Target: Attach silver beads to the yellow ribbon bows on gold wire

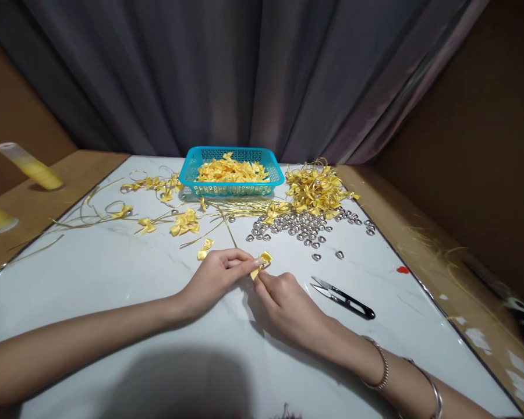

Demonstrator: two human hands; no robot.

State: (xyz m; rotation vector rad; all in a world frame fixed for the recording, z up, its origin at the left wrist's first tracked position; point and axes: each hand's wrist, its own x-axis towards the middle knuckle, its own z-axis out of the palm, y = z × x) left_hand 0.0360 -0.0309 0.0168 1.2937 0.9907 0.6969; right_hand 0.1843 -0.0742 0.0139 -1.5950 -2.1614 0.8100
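Head view: both hands meet near the middle of a white, faintly veined tabletop (148, 314), pinching a small yellow ribbon bow (266, 256) between them. The left hand (213, 276) comes in from the left and grips the bow with thumb and fingertips. The right hand (288, 302) has its fingertips closed on the bow's lower side; a small silvery piece shows at the bow, too hidden by the fingers to make out fully. Two metal bracelets (384, 372) circle the right wrist and forearm.

Beyond the hands, toward the dark curtain (227, 70), sits a turquoise plastic basket (231, 185) filled with loose yellow bows (233, 170). Just right of it lies a tangled heap of yellow bows with gold cords (317, 189). Long gold cords (244, 208) stretch across the table in front of the basket, and more bows lie scattered to the left, some attached to cords. Silver heart-shaped pieces (303, 226) spread in front of the heap, a few of them apart from the rest.

Black-handled thread snips (344, 299) lie to the right of the right hand, blades pointing toward the silver pieces. A small red piece (402, 270) rests near the table's right edge. On the brown surface at far left, a clear tube with yellow contents (35, 169) leans at a slant.
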